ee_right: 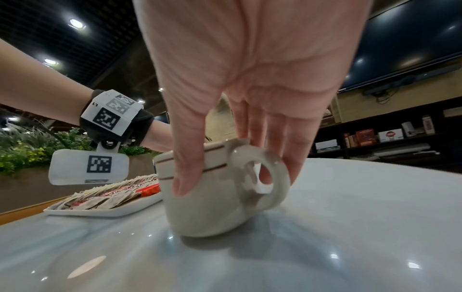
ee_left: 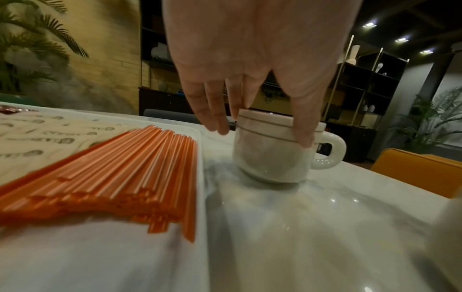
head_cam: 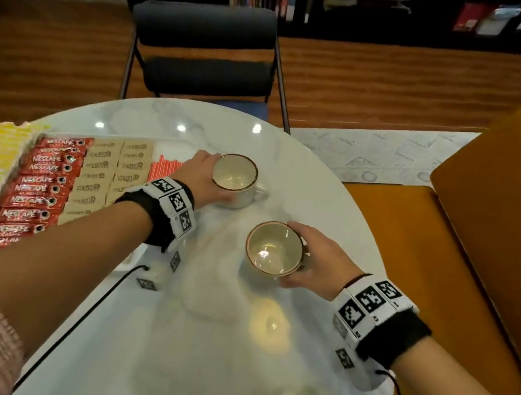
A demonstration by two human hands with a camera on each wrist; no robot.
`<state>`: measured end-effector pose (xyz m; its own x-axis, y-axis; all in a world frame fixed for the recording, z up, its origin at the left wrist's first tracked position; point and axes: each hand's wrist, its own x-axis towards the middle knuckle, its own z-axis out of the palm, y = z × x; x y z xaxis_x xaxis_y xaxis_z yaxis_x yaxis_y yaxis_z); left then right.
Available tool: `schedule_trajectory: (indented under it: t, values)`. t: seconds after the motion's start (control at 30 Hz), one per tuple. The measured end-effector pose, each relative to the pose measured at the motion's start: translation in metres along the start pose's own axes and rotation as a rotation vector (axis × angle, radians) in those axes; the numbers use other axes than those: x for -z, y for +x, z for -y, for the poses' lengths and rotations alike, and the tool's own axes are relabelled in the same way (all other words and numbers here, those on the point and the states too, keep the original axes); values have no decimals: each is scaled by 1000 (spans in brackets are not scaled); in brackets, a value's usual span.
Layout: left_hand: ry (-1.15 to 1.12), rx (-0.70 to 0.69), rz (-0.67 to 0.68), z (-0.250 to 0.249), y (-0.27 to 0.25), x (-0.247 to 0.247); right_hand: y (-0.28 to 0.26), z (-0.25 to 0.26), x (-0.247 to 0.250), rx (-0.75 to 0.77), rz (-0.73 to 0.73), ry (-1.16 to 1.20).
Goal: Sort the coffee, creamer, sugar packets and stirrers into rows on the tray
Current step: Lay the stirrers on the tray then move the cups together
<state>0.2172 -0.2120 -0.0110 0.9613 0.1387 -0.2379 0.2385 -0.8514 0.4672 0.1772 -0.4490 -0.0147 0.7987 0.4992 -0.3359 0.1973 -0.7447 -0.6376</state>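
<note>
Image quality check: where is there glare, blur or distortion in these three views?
Head view: lamp glare on the table, edges curved and smeared. Left wrist view: stirrers blurred close to the lens, mug sharper. Right wrist view: hand looms huge and distorted, glare dots on the tabletop.

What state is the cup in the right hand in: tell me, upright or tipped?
Tipped. The right hand grips the cup by its rim, and in the right wrist view its base is lifted on one side off the table.
</note>
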Motion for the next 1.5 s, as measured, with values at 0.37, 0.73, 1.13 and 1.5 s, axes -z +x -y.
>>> schedule_trajectory:
  t: [0.37,0.73,1.13,1.5]
  values:
    - [-115,31,14,1,38,11,59,29,-1,82,42,-1]
    - [-281,-113,171,33,-40,5,95,48,23,30,-158,116]
    - [-342,-177,36,30,-34,-21,162,57,24,-25,-100,-176]
    - [-352,-181,6,42,-21,-20,196,60,42,-100,-98,-165]
